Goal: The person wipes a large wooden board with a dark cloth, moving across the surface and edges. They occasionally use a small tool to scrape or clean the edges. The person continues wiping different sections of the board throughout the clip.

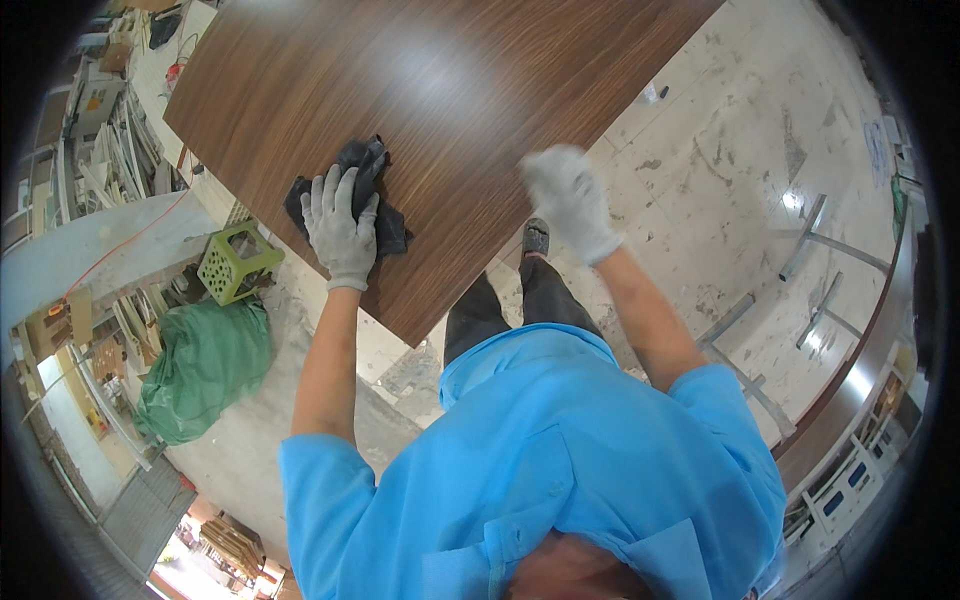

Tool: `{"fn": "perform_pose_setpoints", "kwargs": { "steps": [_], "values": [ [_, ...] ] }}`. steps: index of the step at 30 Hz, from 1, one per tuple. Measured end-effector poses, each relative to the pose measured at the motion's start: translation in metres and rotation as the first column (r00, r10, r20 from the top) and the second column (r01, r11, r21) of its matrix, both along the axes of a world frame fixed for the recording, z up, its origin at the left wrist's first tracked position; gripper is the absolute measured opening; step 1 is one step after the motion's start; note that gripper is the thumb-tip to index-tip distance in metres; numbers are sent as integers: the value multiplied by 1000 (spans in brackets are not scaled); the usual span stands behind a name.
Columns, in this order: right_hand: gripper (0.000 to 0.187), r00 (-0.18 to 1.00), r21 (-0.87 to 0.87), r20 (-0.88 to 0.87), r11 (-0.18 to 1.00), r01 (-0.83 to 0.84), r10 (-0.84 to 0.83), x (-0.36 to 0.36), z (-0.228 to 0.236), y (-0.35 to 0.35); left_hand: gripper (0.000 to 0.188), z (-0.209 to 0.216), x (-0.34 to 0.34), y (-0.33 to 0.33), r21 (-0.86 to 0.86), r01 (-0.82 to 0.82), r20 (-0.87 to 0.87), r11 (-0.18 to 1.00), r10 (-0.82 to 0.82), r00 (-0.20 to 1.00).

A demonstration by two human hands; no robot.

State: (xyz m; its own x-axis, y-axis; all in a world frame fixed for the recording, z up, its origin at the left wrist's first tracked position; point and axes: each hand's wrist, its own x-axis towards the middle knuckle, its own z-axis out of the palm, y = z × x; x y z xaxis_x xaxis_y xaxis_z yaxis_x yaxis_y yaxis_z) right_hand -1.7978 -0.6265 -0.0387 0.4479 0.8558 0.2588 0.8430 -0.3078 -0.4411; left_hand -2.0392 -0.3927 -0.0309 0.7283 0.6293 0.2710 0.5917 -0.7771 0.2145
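Observation:
My left hand (342,228), in a whitish work glove, lies on a crumpled black cloth (364,180). Its fingers are spread and stretched out, pressing the cloth against a dark brown wood-grain board (440,150). The cloth bunches up past the fingertips and beside the thumb, close to the board's left edge. My right hand (572,200), gloved too, is at the board's right edge, over or just beside it. Motion smears its fingers, and nothing can be made out in it.
Left of the board stand a yellow-green plastic stool (238,262) and a full green sack (205,370). Strips and offcuts (125,155) are piled farther left. Metal frame legs (805,240) are on the right, by another brown board (850,370). The pale floor (720,150) is stained.

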Motion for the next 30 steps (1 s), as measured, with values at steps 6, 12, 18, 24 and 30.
{"fn": "perform_pose_setpoints", "kwargs": {
  "steps": [6, 12, 18, 24, 30],
  "values": [
    [11, 987, -244, 157, 967, 68, -30, -92, 27, 21, 50, 1, 4, 2, 18, 7, -3, 1000, -7, 1000],
    [8, 910, -175, -54, 893, -415, 412, -228, 53, 10, 53, -5, 0, 7, 7, 91, 13, 996, -91, 996],
    [4, 992, -57, 128, 998, 28, -20, -231, 33, 12, 54, -5, 0, 8, -17, 130, -19, 991, -130, 991],
    [4, 988, -262, -32, 953, -151, 148, -279, 42, 3, 54, -9, -3, 8, 42, 177, 83, 983, -180, 980],
    [13, 951, -399, -43, 867, -298, 307, -270, 39, 5, 61, -4, 3, 16, -51, 220, -25, 974, -222, 975]
  ]
}}
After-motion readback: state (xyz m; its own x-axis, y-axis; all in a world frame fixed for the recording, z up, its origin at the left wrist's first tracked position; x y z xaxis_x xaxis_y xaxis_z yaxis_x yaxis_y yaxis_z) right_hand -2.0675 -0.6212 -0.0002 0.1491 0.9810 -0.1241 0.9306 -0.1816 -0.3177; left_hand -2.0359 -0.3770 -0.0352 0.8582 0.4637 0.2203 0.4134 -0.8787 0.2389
